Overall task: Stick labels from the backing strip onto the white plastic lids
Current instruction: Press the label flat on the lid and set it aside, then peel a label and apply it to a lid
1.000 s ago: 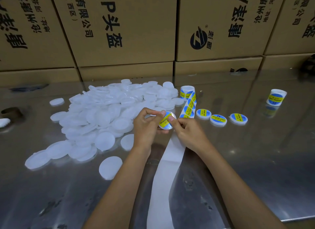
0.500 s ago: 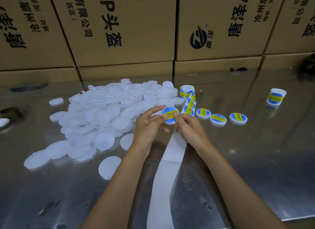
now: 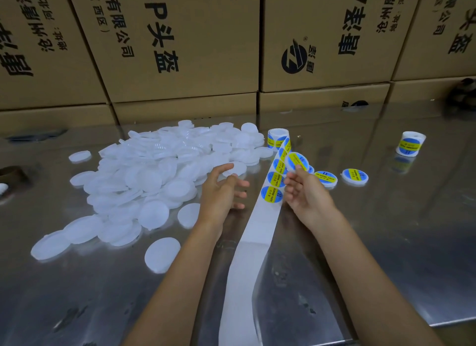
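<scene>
Head view. The right hand [image 3: 306, 199] pinches a labelled lid [image 3: 297, 161] at its near edge between thumb and fingertips and holds it tilted above the backing strip [image 3: 257, 232]. The left hand [image 3: 222, 193] is released, fingers spread and holding nothing, and hovers over the tabletop [image 3: 386, 242] just left of the strip.

Handling, as a judgement: the lids look thin, light and slightly flexible, with a smooth face likely to slip, so an edge pinch, as the right hand has, suits them. The strip is limp paper that will curl and drag; the labels need peeling from an edge.

The pile of plain white lids [image 3: 159, 175] lies beyond and to the left of the left hand, one loose lid [image 3: 162, 254] near the left forearm. Unpeeled labels [image 3: 271, 195] sit on the strip just left of the right hand. Finished lids [image 3: 355, 176] lie just beyond and to the right of the right hand. The label roll [image 3: 278, 138] stands beyond it, a second roll [image 3: 410, 143] well off to the right.

Writing: the labels are blue and yellow, reading "SOLDERING PASTE" and "11". The cardboard boxes [image 3: 180, 44] behind carry Chinese print including "头盔", "有限公司" and "西区", a round black logo, and the letters "P" and "A".
</scene>
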`<action>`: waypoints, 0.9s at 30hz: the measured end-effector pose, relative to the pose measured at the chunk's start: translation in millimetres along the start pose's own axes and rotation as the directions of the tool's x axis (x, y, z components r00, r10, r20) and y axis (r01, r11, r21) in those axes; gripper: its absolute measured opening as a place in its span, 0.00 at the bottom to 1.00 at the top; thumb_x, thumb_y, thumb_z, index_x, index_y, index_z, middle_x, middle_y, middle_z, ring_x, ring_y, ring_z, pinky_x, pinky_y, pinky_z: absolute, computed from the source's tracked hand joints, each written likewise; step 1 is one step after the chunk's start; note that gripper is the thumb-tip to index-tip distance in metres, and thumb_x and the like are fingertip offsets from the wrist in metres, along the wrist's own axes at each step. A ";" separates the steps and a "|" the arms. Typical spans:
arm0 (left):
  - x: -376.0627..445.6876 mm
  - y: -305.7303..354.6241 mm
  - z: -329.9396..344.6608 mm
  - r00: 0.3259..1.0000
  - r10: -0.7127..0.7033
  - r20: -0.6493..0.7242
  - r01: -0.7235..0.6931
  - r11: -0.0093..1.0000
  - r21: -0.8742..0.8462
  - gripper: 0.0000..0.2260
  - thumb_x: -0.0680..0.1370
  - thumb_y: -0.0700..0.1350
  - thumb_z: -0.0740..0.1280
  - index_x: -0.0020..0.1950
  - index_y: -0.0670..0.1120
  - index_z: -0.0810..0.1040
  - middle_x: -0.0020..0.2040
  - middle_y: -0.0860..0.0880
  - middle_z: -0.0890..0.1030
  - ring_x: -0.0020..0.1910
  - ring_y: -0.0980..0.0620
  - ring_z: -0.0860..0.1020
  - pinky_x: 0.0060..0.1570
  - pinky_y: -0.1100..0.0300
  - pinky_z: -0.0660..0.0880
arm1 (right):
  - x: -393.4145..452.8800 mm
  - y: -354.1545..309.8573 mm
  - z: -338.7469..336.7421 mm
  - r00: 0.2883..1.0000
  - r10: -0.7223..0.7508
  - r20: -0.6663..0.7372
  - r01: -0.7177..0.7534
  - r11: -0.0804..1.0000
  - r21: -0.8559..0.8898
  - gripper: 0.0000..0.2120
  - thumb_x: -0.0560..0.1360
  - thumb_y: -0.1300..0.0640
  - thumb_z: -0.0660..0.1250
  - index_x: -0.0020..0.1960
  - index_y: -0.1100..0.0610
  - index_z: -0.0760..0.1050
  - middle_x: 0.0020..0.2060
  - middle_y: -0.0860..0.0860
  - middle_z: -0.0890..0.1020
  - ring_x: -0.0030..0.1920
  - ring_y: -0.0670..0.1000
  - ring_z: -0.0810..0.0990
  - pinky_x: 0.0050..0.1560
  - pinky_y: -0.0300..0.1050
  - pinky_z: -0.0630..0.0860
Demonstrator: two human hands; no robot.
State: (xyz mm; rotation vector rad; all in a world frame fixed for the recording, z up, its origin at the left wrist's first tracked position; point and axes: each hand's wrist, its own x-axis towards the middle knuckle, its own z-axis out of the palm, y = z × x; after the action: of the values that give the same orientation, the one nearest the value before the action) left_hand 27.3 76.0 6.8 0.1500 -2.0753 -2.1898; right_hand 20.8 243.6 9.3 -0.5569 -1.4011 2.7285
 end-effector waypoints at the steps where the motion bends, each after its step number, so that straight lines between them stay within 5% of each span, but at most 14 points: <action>1: 0.0 -1.1 0.4 1.000 0.004 0.005 -0.005 0.999 0.031 0.11 0.83 0.40 0.62 0.62 0.51 0.77 0.43 0.46 0.86 0.34 0.52 0.80 0.31 0.59 0.78 | 1.8 -2.4 -2.9 1.000 0.025 -0.001 -0.025 0.995 0.095 0.13 0.83 0.54 0.61 0.43 0.60 0.73 0.34 0.52 0.74 0.31 0.47 0.70 0.23 0.34 0.70; 5: -1.5 -4.3 2.5 0.998 0.042 0.041 -0.049 0.981 0.186 0.14 0.81 0.37 0.59 0.61 0.50 0.78 0.42 0.47 0.85 0.34 0.54 0.78 0.33 0.58 0.79 | 6.3 -6.5 -11.4 0.998 0.063 0.013 -0.064 0.957 0.283 0.11 0.83 0.56 0.60 0.47 0.62 0.74 0.39 0.53 0.77 0.38 0.48 0.75 0.34 0.38 0.73; 11: -7.9 -3.8 0.8 0.980 0.190 0.056 -0.193 0.849 0.492 0.17 0.78 0.34 0.57 0.59 0.47 0.80 0.45 0.49 0.84 0.44 0.47 0.80 0.48 0.50 0.80 | 7.0 -2.0 -9.8 0.999 0.029 0.045 -0.037 0.981 0.190 0.07 0.82 0.60 0.60 0.50 0.62 0.75 0.42 0.54 0.78 0.43 0.49 0.77 0.42 0.39 0.75; 12: -9.9 -3.4 -0.7 0.969 0.243 0.049 -0.215 0.725 0.654 0.16 0.78 0.35 0.58 0.60 0.47 0.80 0.49 0.48 0.84 0.49 0.45 0.79 0.51 0.49 0.78 | 7.1 -1.6 -9.3 0.999 0.019 0.046 -0.026 0.988 0.154 0.07 0.82 0.61 0.60 0.50 0.62 0.76 0.42 0.54 0.77 0.42 0.49 0.77 0.42 0.39 0.75; 15: -17.0 -1.3 -1.6 0.958 0.286 0.012 -0.046 0.110 0.993 0.13 0.77 0.43 0.61 0.61 0.47 0.76 0.61 0.45 0.76 0.63 0.43 0.72 0.59 0.49 0.70 | 7.3 1.0 -4.6 0.998 -0.007 0.061 0.006 1.000 0.015 0.06 0.81 0.62 0.61 0.51 0.61 0.76 0.40 0.55 0.78 0.40 0.49 0.77 0.42 0.39 0.76; 17: -21.1 1.1 1.3 0.988 0.137 -0.078 0.085 -0.045 0.995 0.16 0.77 0.46 0.63 0.65 0.48 0.72 0.66 0.45 0.71 0.67 0.44 0.67 0.60 0.47 0.66 | 7.9 2.5 -2.2 0.998 -0.025 0.066 0.029 0.998 -0.054 0.06 0.81 0.63 0.61 0.50 0.61 0.76 0.40 0.55 0.78 0.39 0.49 0.77 0.42 0.39 0.77; 20: -23.8 -4.0 7.4 0.995 0.078 -0.066 0.071 -0.064 0.995 0.18 0.78 0.44 0.63 0.68 0.47 0.70 0.67 0.44 0.70 0.68 0.43 0.67 0.60 0.47 0.67 | 7.7 2.9 -0.2 0.997 -0.044 0.064 0.051 0.993 -0.109 0.05 0.80 0.63 0.62 0.49 0.61 0.76 0.39 0.55 0.78 0.38 0.50 0.77 0.42 0.39 0.77; 23: -23.9 -7.2 10.4 0.980 0.177 0.088 -0.097 0.039 0.995 0.16 0.78 0.40 0.62 0.66 0.44 0.71 0.64 0.44 0.72 0.64 0.43 0.71 0.58 0.50 0.69 | 7.2 4.7 1.9 0.990 -0.132 0.055 0.141 0.970 -0.196 0.04 0.79 0.64 0.64 0.48 0.60 0.77 0.38 0.55 0.79 0.36 0.49 0.77 0.38 0.39 0.77; 27: -17.3 -5.1 7.1 0.953 0.214 0.217 -0.269 0.261 0.927 0.15 0.78 0.38 0.61 0.65 0.44 0.73 0.62 0.42 0.72 0.62 0.42 0.71 0.56 0.52 0.69 | 11.7 10.2 -2.0 0.870 -0.481 0.113 0.447 0.670 -0.593 0.07 0.76 0.66 0.65 0.49 0.55 0.79 0.46 0.52 0.81 0.49 0.53 0.80 0.46 0.40 0.78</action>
State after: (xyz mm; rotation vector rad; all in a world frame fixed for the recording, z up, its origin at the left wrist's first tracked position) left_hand 43.2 86.0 1.9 -0.1367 -2.8733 -0.4772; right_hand 12.0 241.2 -3.4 -0.2135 -2.0622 1.8256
